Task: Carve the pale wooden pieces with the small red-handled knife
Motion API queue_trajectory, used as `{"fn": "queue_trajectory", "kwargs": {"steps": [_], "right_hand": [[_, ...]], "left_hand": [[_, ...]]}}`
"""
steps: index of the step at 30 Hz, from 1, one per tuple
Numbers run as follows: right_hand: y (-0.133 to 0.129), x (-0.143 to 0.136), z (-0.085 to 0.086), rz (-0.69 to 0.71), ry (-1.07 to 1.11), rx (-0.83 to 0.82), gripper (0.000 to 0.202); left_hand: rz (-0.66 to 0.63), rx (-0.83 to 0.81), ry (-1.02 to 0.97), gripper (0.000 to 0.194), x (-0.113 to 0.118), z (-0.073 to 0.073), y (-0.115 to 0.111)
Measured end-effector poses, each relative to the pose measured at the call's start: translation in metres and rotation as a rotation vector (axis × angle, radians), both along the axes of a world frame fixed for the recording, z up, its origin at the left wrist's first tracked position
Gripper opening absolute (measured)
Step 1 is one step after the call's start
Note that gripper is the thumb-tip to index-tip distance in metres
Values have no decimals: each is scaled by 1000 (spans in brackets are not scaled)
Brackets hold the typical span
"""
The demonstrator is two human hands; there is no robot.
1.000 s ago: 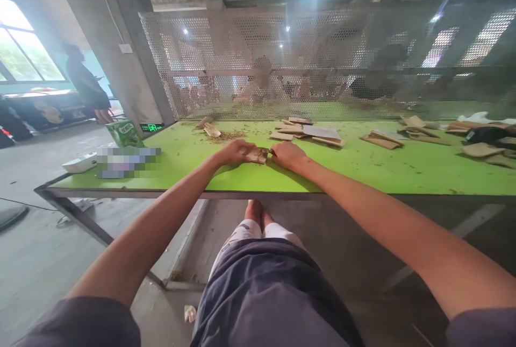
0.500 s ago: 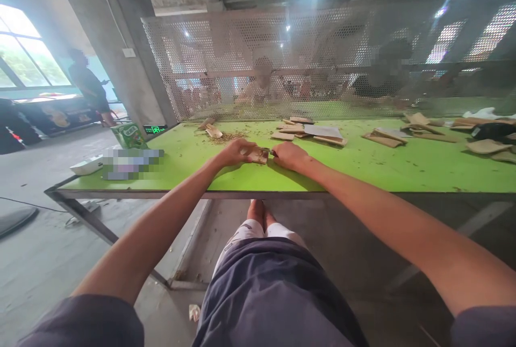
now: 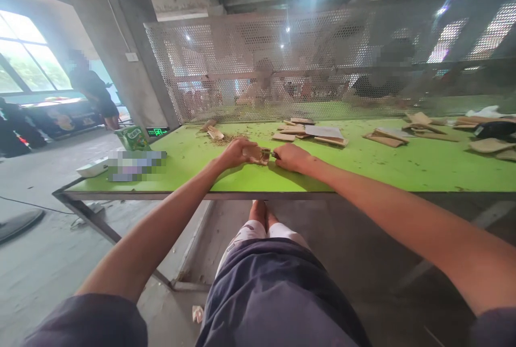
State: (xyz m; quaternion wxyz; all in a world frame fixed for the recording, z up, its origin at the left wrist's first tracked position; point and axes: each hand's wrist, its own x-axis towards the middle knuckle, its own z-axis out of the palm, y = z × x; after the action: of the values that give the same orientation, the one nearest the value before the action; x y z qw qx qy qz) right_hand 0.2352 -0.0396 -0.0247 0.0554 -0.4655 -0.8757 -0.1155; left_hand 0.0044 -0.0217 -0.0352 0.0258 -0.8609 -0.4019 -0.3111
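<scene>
My left hand (image 3: 236, 152) is closed on the left end of a small pale wood piece (image 3: 257, 154), held low over the green table. Brownish marks show on the piece's right end. My right hand (image 3: 293, 156) is wrapped round a short carving tool (image 3: 274, 155) with a dark handle. Its metal tip points left and meets the right end of the wood; the exact blade shape is too small to make out. Behind my left hand lie wood shavings (image 3: 231, 140) and a curved pale wood piece (image 3: 215, 132).
Flat wood pieces (image 3: 284, 136) lie behind my right hand, with more wood pieces (image 3: 386, 138) and a black object (image 3: 494, 130) farther right. A green packet (image 3: 134, 138) and a white box (image 3: 92, 168) stand left. A perforated metal screen (image 3: 237, 75) rises behind the table (image 3: 363, 175).
The view has shifted slightly. My hands stay in nearly the same place, still holding the wood piece and the carving tool; the wood appears tilted a little differently.
</scene>
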Motion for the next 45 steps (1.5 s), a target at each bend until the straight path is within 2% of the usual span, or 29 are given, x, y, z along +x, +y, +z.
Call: {"fn": "queue_trajectory", "kwargs": {"steps": [8, 18, 26, 35, 45], "right_hand": [[-4, -1, 0, 0, -7, 8, 27], [-9, -1, -9, -88, 59, 137, 34], [-6, -3, -8, -133, 96, 174, 35], [0, -4, -12, -125, 91, 152, 34], [4, -9, -12, -90, 59, 111, 31]], "left_hand": [[39, 6, 16, 54, 2, 4, -6], [-8, -96, -80, 59, -4, -3, 0], [-63, -159, -115, 60, -4, -3, 0], [47, -89, -80, 53, -1, -3, -1], [62, -42, 54, 51, 3, 1, -7]]}}
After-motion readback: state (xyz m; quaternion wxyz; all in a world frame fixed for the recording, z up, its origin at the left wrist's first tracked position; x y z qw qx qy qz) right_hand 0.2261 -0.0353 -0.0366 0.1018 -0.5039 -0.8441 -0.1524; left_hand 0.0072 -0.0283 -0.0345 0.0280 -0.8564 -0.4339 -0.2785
